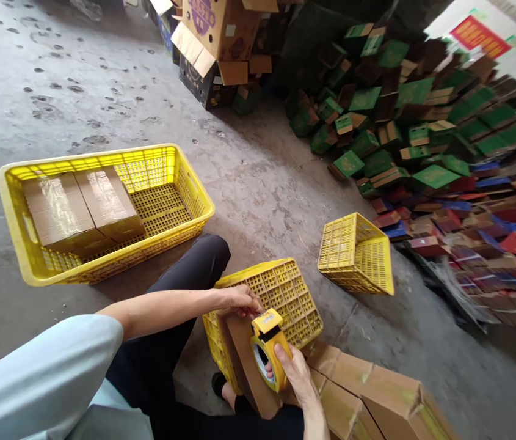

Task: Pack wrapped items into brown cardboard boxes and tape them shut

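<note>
A brown cardboard box [249, 360] leans against an upturned yellow crate [285, 293] between my knees. My left hand [238, 300] rests on the box's top end, fingers curled and pressing on it. My right hand [295, 370] is closed round a yellow tape dispenser [267, 348] that sits against the side of the box. The dispenser's roll faces me.
A big yellow crate [173, 201] to the left holds two taped brown boxes [81, 211]. A small yellow basket [357, 253] lies tipped on the concrete floor. More brown boxes [377, 391] lie at lower right. Piles of green, red and blue flat cartons [432, 146] fill the right side.
</note>
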Demonstrator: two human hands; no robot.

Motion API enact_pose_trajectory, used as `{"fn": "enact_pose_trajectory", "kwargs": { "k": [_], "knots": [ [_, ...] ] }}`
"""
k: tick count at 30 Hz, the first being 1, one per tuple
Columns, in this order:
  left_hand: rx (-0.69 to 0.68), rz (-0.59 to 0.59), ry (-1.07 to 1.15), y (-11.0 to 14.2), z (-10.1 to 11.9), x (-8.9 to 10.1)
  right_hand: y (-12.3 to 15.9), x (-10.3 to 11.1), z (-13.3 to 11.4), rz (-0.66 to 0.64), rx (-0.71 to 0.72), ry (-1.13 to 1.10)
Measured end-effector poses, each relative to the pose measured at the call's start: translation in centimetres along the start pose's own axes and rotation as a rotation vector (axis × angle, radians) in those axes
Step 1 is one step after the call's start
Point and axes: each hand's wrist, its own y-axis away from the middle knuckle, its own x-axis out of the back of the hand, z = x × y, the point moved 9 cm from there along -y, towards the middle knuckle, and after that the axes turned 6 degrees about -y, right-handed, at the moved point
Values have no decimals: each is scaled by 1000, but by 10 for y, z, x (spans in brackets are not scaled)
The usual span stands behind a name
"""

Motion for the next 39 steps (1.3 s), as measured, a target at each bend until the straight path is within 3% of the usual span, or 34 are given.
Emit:
{"fn": "enact_pose_trajectory", "kwargs": {
  "k": [4, 10, 18, 27, 35, 39],
  "knots": [
    [-51, -82, -15, -3, 2, -4, -3, -1, -1, -22, -11, 30],
    [-81, -51, 0, -2, 4, -1, -6, -2, -10, -23, -2, 70],
    [-11, 93, -5, -8, -6, -2, -5, -7, -11, -16, 3, 70],
    [42, 422, -113, -8, -8, 17, -8, -18, -27, 1, -11, 145],
    [38, 501, -87, -14, -11, 28, -12, -23, -33, 8, -25, 145],
    [-13, 473, -17, -18, -12, 32, -15, -26, -34, 7, -42, 131]
  ]
}}
